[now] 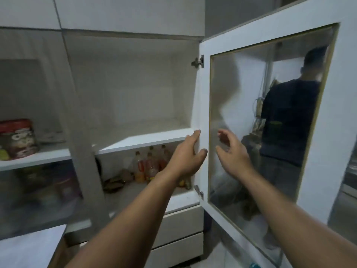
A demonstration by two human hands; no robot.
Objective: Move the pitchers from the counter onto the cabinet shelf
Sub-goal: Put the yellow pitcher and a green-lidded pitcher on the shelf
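Observation:
A white cabinet stands in front of me with its right door (pixel 274 31) swung open. The upper shelf (pixel 143 141) inside is bare. My left hand (pixel 186 157) reaches up near the shelf's right end, by the door's hinge side, fingers straight and holding nothing. My right hand (pixel 230 153) hovers in front of the door's glass pane (pixel 241 89), fingers relaxed and spread, also holding nothing. No pitcher is in view.
Several bottles (pixel 150 165) stand on the lower shelf. A snack bag (pixel 18 138) sits behind the shut left door (pixel 38 113). Drawers (pixel 181 227) lie below the cabinet. A person in a dark shirt (pixel 289 117) shows in the glass. A countertop corner (pixel 29 248) lies at lower left.

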